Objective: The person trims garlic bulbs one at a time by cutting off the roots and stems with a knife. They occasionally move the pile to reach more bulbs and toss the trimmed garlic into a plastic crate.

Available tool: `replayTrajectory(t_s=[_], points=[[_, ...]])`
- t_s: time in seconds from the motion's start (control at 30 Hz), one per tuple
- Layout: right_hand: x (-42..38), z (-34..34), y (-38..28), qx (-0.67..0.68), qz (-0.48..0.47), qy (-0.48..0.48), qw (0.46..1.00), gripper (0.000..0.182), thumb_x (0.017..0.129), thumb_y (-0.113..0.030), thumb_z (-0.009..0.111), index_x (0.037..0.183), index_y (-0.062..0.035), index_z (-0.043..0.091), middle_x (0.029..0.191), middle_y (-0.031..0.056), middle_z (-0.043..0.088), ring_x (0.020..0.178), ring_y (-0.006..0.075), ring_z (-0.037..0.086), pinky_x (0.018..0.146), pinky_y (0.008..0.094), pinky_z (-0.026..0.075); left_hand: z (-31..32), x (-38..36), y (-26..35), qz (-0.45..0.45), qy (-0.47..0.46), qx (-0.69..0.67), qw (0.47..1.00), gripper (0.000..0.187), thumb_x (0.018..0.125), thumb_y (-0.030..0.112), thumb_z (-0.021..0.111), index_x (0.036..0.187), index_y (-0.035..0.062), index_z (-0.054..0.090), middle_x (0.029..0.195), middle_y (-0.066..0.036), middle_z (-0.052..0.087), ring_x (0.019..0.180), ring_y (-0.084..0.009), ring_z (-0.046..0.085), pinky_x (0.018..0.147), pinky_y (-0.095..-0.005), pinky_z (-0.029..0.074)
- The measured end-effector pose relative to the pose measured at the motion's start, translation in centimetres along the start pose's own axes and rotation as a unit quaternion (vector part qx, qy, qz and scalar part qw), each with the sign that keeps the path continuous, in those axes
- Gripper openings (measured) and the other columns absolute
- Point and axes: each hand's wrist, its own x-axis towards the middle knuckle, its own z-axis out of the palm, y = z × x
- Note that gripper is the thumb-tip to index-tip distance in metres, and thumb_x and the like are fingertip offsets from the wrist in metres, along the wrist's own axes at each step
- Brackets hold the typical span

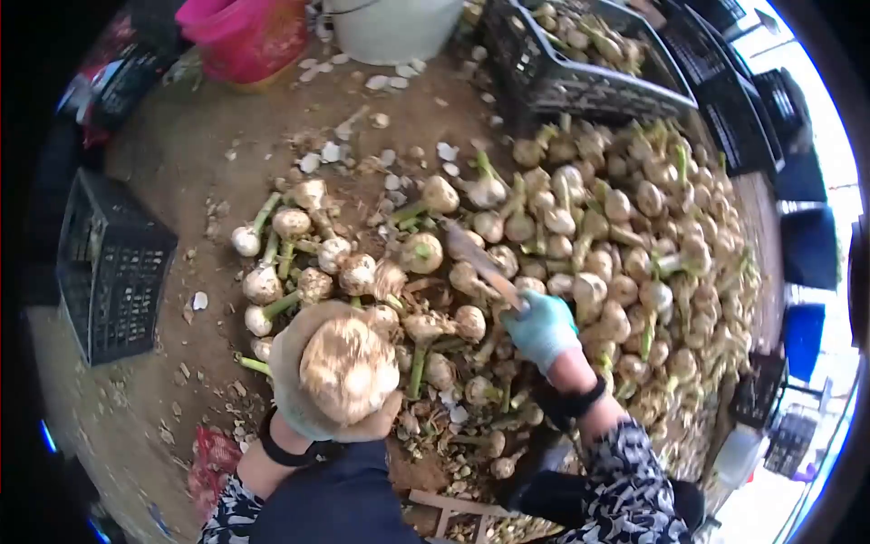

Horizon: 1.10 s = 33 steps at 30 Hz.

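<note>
Close under the camera, the left hand (317, 381), in a pale glove, is cupped shut around a big garlic bulb (349, 367), root side turned up toward the head, probably so that the base can be seen and reached. Off to its right, the right hand (542, 328), in a blue glove, is closed on the handle of a knife (480, 263), whose blade points up and away over the heap, clear of the held bulb for now.

Just beyond both hands lies a spread of loose garlic bulbs with green stems (299, 272), and to the right of the knife hand a much larger garlic pile (634, 254) crowds the ground, leaving little bare earth near the wrist. Dry skins and peelings (390, 163) litter the dirt farther out. A black crate (113, 267) stands well left of the left hand; another black crate (580, 63), partly filled with garlic, sits far ahead, with a pink bucket (245, 36) and a white bucket (390, 27) beside it.
</note>
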Motion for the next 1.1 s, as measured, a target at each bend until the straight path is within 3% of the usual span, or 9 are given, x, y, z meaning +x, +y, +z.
replayTrajectory(t_s=[0.07, 0.27, 0.3, 0.4, 0.43, 0.93, 1.0, 1.07, 1.1], points=[[-1.3, -0.4, -1.7, 0.157, -0.111, 0.065, 0.979, 0.021, 0.075, -0.016, 0.07, 0.093, -0.0056, 0.064, 0.081, 0.0125, 0.068, 0.069, 0.0206, 0.067, 0.063, 0.0286, 0.052, 1.1, -0.7, -2.3, -0.198, 0.089, -0.008, 0.976, 0.074, 0.06, 0.021, 0.079, 0.122, 0.0017, 0.044, 0.108, -0.014, 0.057, 0.094, -0.0211, 0.06, 0.079, -0.0321, 0.052], [-3.3, -1.4, -7.9, 0.222, -0.285, 0.018, 0.932, 0.009, 0.073, -0.007, 0.064, 0.081, -0.0068, 0.06, 0.07, 0.0121, 0.063, 0.063, 0.0273, 0.064, 0.059, 0.0345, 0.051, 0.9, -1.8, -3.9, -0.171, 0.01, 0.153, 0.973, 0.081, 0.064, 0.013, 0.079, 0.133, 0.0007, 0.036, 0.12, -0.015, 0.051, 0.1, -0.0254, 0.057, 0.087, -0.0379, 0.049], [-3.4, -1.5, -8.6, 0.197, -0.328, 0.035, 0.923, 0.006, 0.07, -0.005, 0.059, 0.074, -0.0075, 0.055, 0.063, 0.0119, 0.057, 0.059, 0.0329, 0.059, 0.055, 0.0398, 0.048, 1.1, -1.7, -2.5, -0.292, 0.126, -0.191, 0.929, 0.08, 0.067, 0.014, 0.079, 0.133, 0.0008, 0.035, 0.122, -0.016, 0.05, 0.102, -0.0251, 0.056, 0.089, -0.0372, 0.048], [-3.1, -1.6, -9.1, 0.123, -0.392, 0.066, 0.909, 0.009, 0.068, -0.009, 0.063, 0.074, -0.007, 0.056, 0.062, 0.0116, 0.054, 0.058, 0.0334, 0.055, 0.053, 0.0409, 0.044, 2.0, -3.6, -4.7, -0.254, 0.082, -0.023, 0.963, 0.067, 0.078, 0.01, 0.069, 0.134, 0.0001, 0.033, 0.126, -0.014, 0.045, 0.112, -0.0229, 0.05, 0.093, -0.0354, 0.044], [-3.1, -1.9, -9.1, 0.121, -0.392, 0.066, 0.91, 0.009, 0.068, -0.009, 0.063, 0.074, -0.007, 0.056, 0.062, 0.0116, 0.054, 0.058, 0.0334, 0.055, 0.053, 0.0409, 0.044, 2.2, -4.0, -4.7, -0.215, 0.072, 0.101, 0.969, 0.065, 0.082, 0.012, 0.067, 0.135, 0.0018, 0.031, 0.127, -0.014, 0.045, 0.114, -0.023, 0.05, 0.095, -0.0355, 0.043], [-3.4, -2.7, -8.6, 0.034, -0.373, 0.034, 0.927, 0.006, 0.072, -0.013, 0.06, 0.074, -0.0101, 0.056, 0.065, 0.0097, 0.06, 0.065, 0.0304, 0.061, 0.062, 0.0404, 0.048, 0.9, -4.0, -3.6, -0.18, -0.04, 0.038, 0.982, 0.072, 0.074, 0.018, 0.074, 0.132, 0.0009, 0.035, 0.12, -0.016, 0.05, 0.109, -0.0243, 0.053, 0.092, -0.0357, 0.045], [-1.5, -1.4, -6.9, 0.034, -0.308, 0.029, 0.95, 0.002, 0.073, -0.01, 0.059, 0.074, -0.0102, 0.057, 0.065, 0.0104, 0.06, 0.064, 0.0303, 0.062, 0.059, 0.039, 0.05, 0.8, -3.2, -3.3, -0.108, -0.081, -0.037, 0.99, 0.073, 0.068, 0.019, 0.075, 0.13, 0.002, 0.039, 0.117, -0.016, 0.054, 0.109, -0.0238, 0.055, 0.089, -0.0348, 0.048], [2.3, -1.6, -4.2, -0.113, -0.062, -0.07, 0.989, 0.01, 0.08, -0.012, 0.058, 0.087, -0.0105, 0.064, 0.073, 0.0122, 0.066, 0.066, 0.0282, 0.064, 0.06, 0.0376, 0.052, 1.2, -1.2, -1.0, -0.024, -0.082, -0.198, 0.976, 0.078, 0.061, 0.021, 0.078, 0.127, 0.0019, 0.043, 0.111, -0.016, 0.057, 0.105, -0.022, 0.057, 0.083, -0.0334, 0.051], [1.8, -1.5, -3.0, -0.082, -0.089, 0.02, 0.992, 0.014, 0.083, -0.017, 0.059, 0.092, -0.0075, 0.065, 0.076, 0.0112, 0.067, 0.066, 0.0247, 0.065, 0.061, 0.0338, 0.053, 1.6, -1.1, -2.0, -0.004, -0.028, -0.166, 0.986, 0.078, 0.06, 0.016, 0.078, 0.128, 0.0013, 0.042, 0.112, -0.015, 0.056, 0.101, -0.0208, 0.058, 0.081, -0.0316, 0.052]])
